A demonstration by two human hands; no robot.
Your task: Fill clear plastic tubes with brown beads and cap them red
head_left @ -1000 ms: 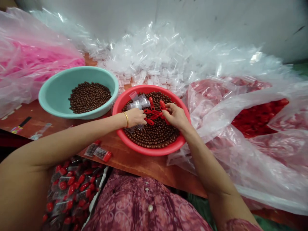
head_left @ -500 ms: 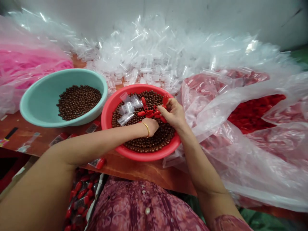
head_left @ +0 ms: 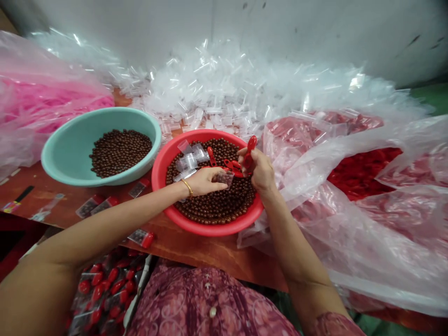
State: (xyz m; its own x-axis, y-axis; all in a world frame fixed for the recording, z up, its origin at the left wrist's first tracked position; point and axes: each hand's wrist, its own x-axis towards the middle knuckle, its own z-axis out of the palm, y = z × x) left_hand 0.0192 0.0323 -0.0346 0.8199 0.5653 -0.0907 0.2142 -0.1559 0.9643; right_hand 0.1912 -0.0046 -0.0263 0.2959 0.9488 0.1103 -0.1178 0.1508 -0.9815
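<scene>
Holding a small clear sleeve by its near end, the thumb and fingers of the left hand are closed together on it above the centre of the red basin; the sleeve juts to the right of the fingertips, toward the other hand, its far end left uncovered, presumably so the grip does not block it. Dark brown beads show in or behind it, and I cannot tell which. The right hand, at the basin's right rim, is clamped on a red plastic piece, which stands up above the curled fingers, near the sleeve but apart from it; gripping it low seems to keep its rounded upper end free. More loose red pieces lie between the hands on the brown beads, and empty-looking sleeves rest at the basin's upper left, likely grouped so each kind is close to the hand that takes it. The same logic may explain the opened bag of red pieces at the right of the frame and the heap of clear sleeves across the upper middle
</scene>
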